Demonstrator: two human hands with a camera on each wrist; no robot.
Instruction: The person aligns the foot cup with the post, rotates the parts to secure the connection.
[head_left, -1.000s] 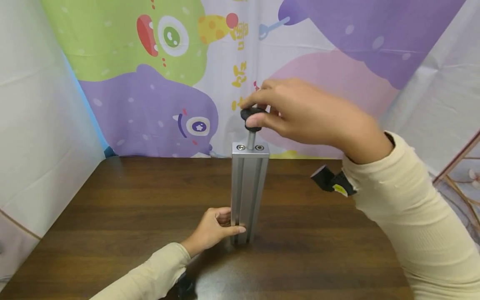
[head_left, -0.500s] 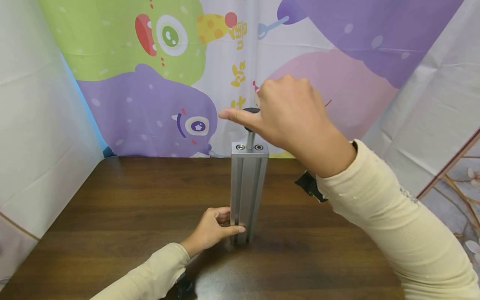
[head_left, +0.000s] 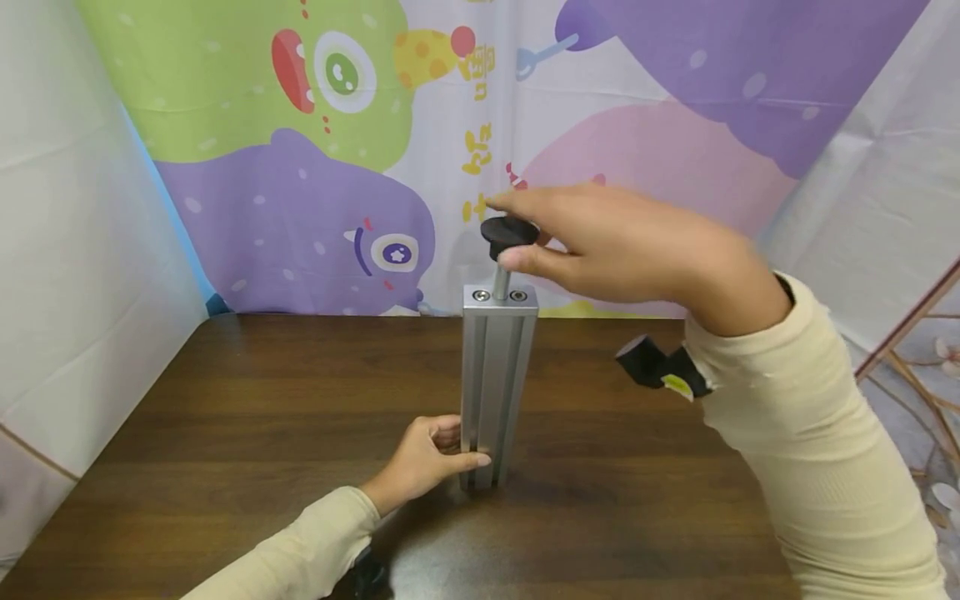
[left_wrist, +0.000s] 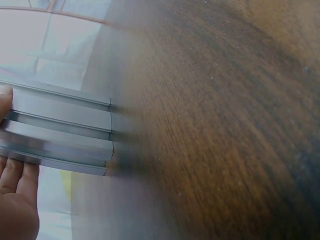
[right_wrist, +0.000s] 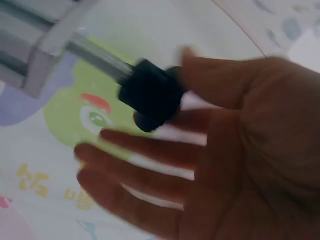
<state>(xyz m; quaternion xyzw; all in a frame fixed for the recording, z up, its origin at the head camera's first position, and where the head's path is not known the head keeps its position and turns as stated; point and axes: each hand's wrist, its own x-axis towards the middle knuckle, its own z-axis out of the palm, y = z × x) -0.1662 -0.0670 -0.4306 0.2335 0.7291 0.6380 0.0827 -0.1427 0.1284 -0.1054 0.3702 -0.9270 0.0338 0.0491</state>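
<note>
One silver profile stands upright on the brown table before us, at six o'clock from the head view's centre. At its twelve o'clock end we see a metal rod topped by a black knob. The left hand grips the profile low, at eight o'clock, thumb across the near face. The right hand hangs at three o'clock of the knob, its fingers loosely spread; whether its thumb touches the knob, we cannot tell.
</note>
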